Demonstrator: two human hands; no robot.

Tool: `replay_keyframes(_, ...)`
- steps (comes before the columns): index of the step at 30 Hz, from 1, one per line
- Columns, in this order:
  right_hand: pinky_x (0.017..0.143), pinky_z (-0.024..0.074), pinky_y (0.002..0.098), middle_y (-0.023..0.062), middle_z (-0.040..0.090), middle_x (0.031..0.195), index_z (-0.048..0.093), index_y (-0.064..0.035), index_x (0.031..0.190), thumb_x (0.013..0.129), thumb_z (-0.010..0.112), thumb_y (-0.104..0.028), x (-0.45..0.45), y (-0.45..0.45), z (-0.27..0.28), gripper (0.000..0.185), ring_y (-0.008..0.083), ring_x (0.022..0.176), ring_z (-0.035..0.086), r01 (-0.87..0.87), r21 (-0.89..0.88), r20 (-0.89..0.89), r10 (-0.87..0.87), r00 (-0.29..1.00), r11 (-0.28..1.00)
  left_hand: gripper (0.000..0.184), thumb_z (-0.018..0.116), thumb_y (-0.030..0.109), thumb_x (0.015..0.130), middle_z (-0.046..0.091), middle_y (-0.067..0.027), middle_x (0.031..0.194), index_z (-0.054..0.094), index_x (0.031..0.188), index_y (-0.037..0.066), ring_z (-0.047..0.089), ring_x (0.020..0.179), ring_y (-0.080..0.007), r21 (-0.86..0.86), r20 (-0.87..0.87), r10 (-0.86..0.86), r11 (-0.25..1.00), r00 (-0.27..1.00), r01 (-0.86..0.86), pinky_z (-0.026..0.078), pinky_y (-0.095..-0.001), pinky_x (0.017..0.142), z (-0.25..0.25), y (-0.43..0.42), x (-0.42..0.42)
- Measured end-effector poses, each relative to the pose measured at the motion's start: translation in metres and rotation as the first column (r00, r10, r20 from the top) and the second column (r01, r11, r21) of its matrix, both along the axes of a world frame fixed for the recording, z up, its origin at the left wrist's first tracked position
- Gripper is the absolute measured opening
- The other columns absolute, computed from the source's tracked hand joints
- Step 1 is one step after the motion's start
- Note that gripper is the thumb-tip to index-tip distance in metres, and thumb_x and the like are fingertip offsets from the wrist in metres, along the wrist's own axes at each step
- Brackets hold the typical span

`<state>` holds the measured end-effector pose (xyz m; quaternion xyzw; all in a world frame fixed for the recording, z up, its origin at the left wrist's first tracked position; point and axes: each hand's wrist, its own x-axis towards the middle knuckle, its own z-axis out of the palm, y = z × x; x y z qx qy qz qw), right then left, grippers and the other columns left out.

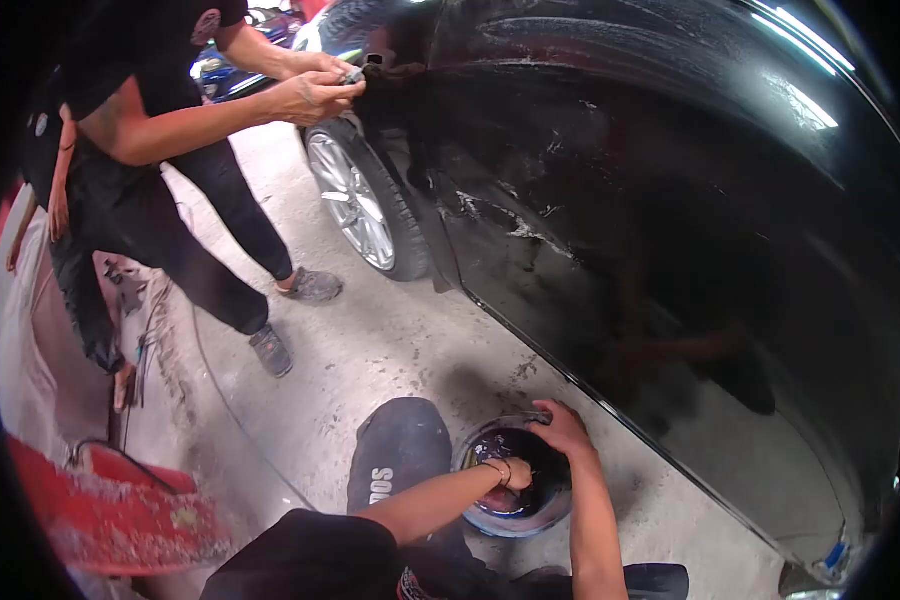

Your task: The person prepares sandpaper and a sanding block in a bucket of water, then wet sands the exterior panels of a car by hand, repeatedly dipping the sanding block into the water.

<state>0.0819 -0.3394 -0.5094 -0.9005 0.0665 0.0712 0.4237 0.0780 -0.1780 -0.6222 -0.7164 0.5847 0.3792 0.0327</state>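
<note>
Low in the view, a round bucket [517, 526] with dark liquid stands on the floor beside my knee. My left hand [513, 474], with a thin bracelet at the wrist, reaches inside the bucket; its fingers are hidden in the dark interior. At the bucket's upper right rim is my right hand [562, 427], its fingers curled round a small dark thing that I cannot make out. The black car panel [610, 230], marked with whitish smears and scuffs, rises to the right of the bucket.
A co-worker [160, 120] stands at the upper left, both hands near the car's edge. Another person's arm shows behind. The silver wheel [352, 200] is beyond the panel. A red part [120, 510] lies at the lower left. A thin cable crosses the floor.
</note>
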Motion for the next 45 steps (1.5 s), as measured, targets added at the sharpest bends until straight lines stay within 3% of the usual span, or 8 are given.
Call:
replay_keyframes(6, 0.103, 0.0545, 0.0420, 0.0205, 0.076, 0.124, 0.068, -0.0091, 0.139, 0.089, 0.084, -0.037, 0.004, -0.009, -0.016, 0.060, 0.0324, 0.116, 0.073, -0.133, 0.277, -0.115, 0.170, 0.979, 0.952, 0.061, 0.052, 0.033, 0.102, 0.076, -0.0277, 0.106, 0.051, 0.152, -0.001, 0.075, 0.084, -0.0364, -0.447, -0.251, 0.485, 0.710, 0.838, -0.545, 0.060, -0.0479, 0.075, -0.101, 0.040, -0.023)
replay_keyframes(9, 0.106, 0.0526, 0.0420, 0.0246, 0.072, 0.130, 0.066, -0.0053, 0.141, 0.090, 0.081, -0.039, -0.016, -0.025, -0.022, 0.063, 0.0362, 0.123, 0.070, -0.157, 0.206, -0.089, 0.178, 0.980, 0.966, 0.063, 0.052, 0.036, 0.104, 0.076, -0.0270, 0.112, 0.049, 0.154, -0.001, 0.075, 0.083, -0.0347, 0.114, -0.519, 0.806, 0.395, 0.284, -0.912, 0.059, -0.0471, 0.073, 0.056, 0.047, -0.050)
replay_keyframes(11, 0.110, 0.0506, 0.0427, 0.0268, 0.069, 0.135, 0.062, -0.0013, 0.144, 0.092, 0.079, -0.039, -0.032, -0.042, -0.034, 0.067, 0.0390, 0.129, 0.066, -0.151, 0.122, -0.047, 0.158, 0.986, 0.981, 0.065, 0.052, 0.038, 0.105, 0.075, -0.0265, 0.116, 0.048, 0.156, -0.001, 0.075, 0.082, -0.0335, 0.227, -0.528, 0.845, 0.236, 0.084, -0.945, 0.058, -0.0466, 0.072, 0.104, 0.044, -0.070)
replay_keyframes(12, 0.111, 0.0495, 0.0430, 0.0279, 0.067, 0.138, 0.061, 0.0007, 0.145, 0.093, 0.078, -0.039, -0.043, -0.048, -0.042, 0.068, 0.0404, 0.132, 0.064, -0.143, 0.082, -0.028, 0.145, 0.989, 0.986, 0.065, 0.053, 0.039, 0.106, 0.074, -0.0253, 0.123, 0.048, 0.156, -0.001, 0.073, 0.107, -0.0330, 0.191, -0.474, 0.869, 0.260, 0.143, -0.946, 0.056, -0.0451, 0.095, 0.106, 0.046, -0.073)
replay_keyframes(15, 0.115, 0.0467, 0.0437, 0.0292, 0.063, 0.145, 0.056, 0.0041, 0.148, 0.095, 0.074, -0.039, -0.071, -0.058, -0.031, 0.072, 0.0410, 0.137, 0.060, -0.069, -0.051, -0.182, 0.059, 0.982, 0.996, 0.061, 0.054, 0.039, 0.106, 0.071, -0.0241, 0.134, 0.053, 0.153, -0.001, 0.065, 0.128, -0.0313, -0.128, -0.604, 0.788, 0.052, 0.119, -0.990, 0.046, -0.0415, 0.112, 0.107, 0.036, -0.094)
replay_keyframes(20, 0.112, 0.0495, 0.0470, 0.0254, 0.066, 0.141, 0.062, -0.0025, 0.144, 0.091, 0.071, -0.038, -0.071, -0.056, -0.023, 0.065, 0.0415, 0.133, 0.063, -0.050, -0.171, -0.286, -0.002, 0.958, 0.984, 0.061, 0.050, 0.040, 0.110, 0.065, -0.0253, 0.144, 0.050, 0.154, -0.003, 0.062, 0.134, -0.0328, -0.046, -0.622, 0.783, -0.017, 0.015, -0.999, 0.045, -0.0386, 0.114, 0.221, 0.020, -0.095)
replay_keyframes(27, 0.102, 0.0555, 0.0507, 0.0220, 0.073, 0.130, 0.076, -0.0071, 0.123, 0.089, 0.068, -0.040, -0.065, -0.043, -0.019, 0.048, 0.0426, 0.122, 0.069, 0.002, -0.220, -0.232, -0.055, 0.971, 0.975, 0.066, 0.045, 0.044, 0.113, 0.069, -0.0310, 0.130, 0.041, 0.159, -0.003, 0.066, 0.125, -0.0432, -0.206, -0.296, 0.804, 0.472, 0.515, -0.857, 0.050, -0.0447, 0.109, 0.365, 0.022, -0.083)
replay_keyframes(45, 0.094, 0.0556, 0.0539, 0.0301, 0.074, 0.111, 0.075, 0.0017, 0.112, 0.083, 0.073, -0.032, -0.068, -0.038, -0.006, 0.044, 0.0494, 0.108, 0.070, 0.065, -0.210, -0.173, -0.103, 0.980, 0.976, 0.061, 0.055, 0.032, 0.109, 0.055, -0.0250, 0.152, 0.040, 0.157, -0.003, 0.057, 0.138, -0.0406, -0.517, -0.026, 0.502, 0.733, 0.864, -0.442, 0.047, -0.0508, 0.115, 0.387, 0.072, -0.083)
